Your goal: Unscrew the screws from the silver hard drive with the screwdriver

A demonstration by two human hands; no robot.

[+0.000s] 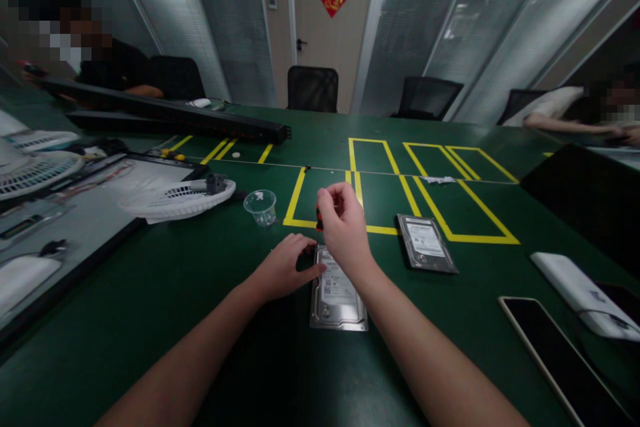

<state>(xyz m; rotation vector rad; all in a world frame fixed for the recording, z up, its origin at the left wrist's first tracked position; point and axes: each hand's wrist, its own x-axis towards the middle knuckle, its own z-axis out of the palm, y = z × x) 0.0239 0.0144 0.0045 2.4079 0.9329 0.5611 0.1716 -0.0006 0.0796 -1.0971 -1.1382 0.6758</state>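
Note:
A silver hard drive (340, 310) with a white label lies flat on the green table in front of me. My right hand (345, 223) is closed around the red and black handle of a screwdriver (319, 219), held upright over the drive's far left corner. The screwdriver's tip is hard to make out there. My left hand (290, 265) rests at the drive's left edge, thumb on the label and fingers curved by the far corner, apart from the thumb. A second hard drive (427, 243) lies to the right.
A clear plastic cup (261, 207) stands left of my hands. Further left are white fan grilles (185, 197) and a grey mat (120, 207). Yellow tape (483, 239) marks rectangles beyond. A phone (555, 353) and a white power bank (580, 293) lie right. Two people sit across the table.

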